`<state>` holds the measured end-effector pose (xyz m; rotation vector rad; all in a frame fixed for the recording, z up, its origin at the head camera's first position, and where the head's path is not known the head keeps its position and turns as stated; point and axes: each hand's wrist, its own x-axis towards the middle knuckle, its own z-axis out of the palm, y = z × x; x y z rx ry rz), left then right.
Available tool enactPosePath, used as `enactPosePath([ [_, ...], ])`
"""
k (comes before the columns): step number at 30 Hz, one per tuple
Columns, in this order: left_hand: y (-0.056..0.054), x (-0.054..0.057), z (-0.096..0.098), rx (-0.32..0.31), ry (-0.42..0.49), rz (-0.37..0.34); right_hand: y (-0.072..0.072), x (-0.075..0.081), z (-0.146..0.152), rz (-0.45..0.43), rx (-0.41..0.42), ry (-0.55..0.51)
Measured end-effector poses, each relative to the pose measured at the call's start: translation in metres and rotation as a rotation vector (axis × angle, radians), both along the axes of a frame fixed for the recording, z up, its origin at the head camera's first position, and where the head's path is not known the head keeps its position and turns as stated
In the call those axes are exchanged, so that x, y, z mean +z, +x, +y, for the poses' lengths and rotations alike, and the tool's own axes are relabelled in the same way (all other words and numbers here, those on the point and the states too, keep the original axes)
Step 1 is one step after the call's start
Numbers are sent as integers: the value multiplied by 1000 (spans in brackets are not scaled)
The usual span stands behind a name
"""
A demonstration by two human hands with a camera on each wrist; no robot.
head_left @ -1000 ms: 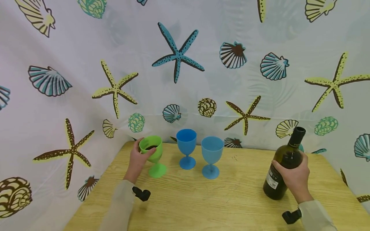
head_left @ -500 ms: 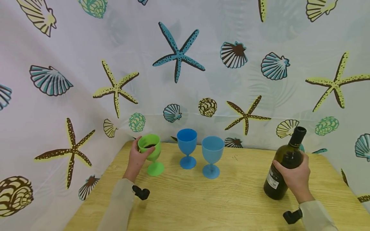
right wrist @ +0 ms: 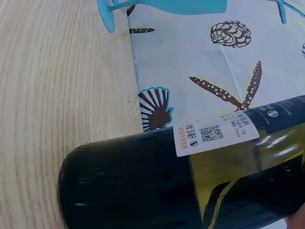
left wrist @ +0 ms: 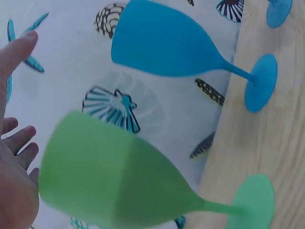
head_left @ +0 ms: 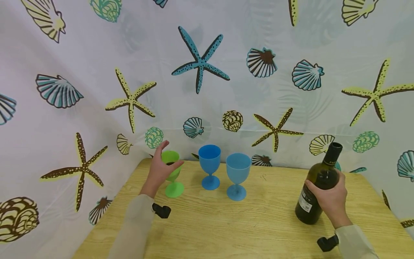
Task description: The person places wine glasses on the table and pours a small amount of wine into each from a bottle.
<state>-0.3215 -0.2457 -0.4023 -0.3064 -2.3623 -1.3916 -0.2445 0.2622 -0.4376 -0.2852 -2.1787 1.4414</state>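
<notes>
In the head view, my left hand [head_left: 158, 171] is spread beside and partly in front of a green goblet [head_left: 175, 175], its thumb and fingers extended around the rim without gripping. The green goblet [left wrist: 109, 176] stands upright on the table, with dark liquid [head_left: 169, 163] visible inside. My right hand [head_left: 331, 198] grips a dark wine bottle [head_left: 305, 212] around its upper body. The bottle's neck leans rightward in the head view, and its base is low over the tabletop. A white label [right wrist: 217, 133] with a square code shows in the right wrist view.
A blue goblet [head_left: 209, 160] and a lighter blue goblet [head_left: 238, 169] stand in the middle of the wooden table [head_left: 233, 226]. A white sheet [head_left: 233, 90] printed with starfish and shells hangs behind the table and along its sides.
The left hand held the green goblet's bowl and shifted it slightly left and back. Its fingers have since let go and spread upward. The right hand and bottle have stayed put.
</notes>
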Motion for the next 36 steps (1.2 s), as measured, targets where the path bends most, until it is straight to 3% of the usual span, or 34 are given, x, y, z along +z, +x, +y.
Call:
enactPosePath([
  [3, 0, 8, 17, -19, -63, 12, 0, 0, 1, 5, 0, -1],
  [7, -5, 8, 39, -60, -120, 37, 0, -1, 1, 22, 1, -3],
  [16, -23, -6, 78, -112, -233, -14, -1, 0, 1, 30, 8, -7],
  [25, -40, -24, 89, -93, -330, -34, -1, 0, 2, 21, 18, -17],
  [36, -55, -33, 94, -66, -277, -116, -1, 0, 2, 21, 17, -18],
])
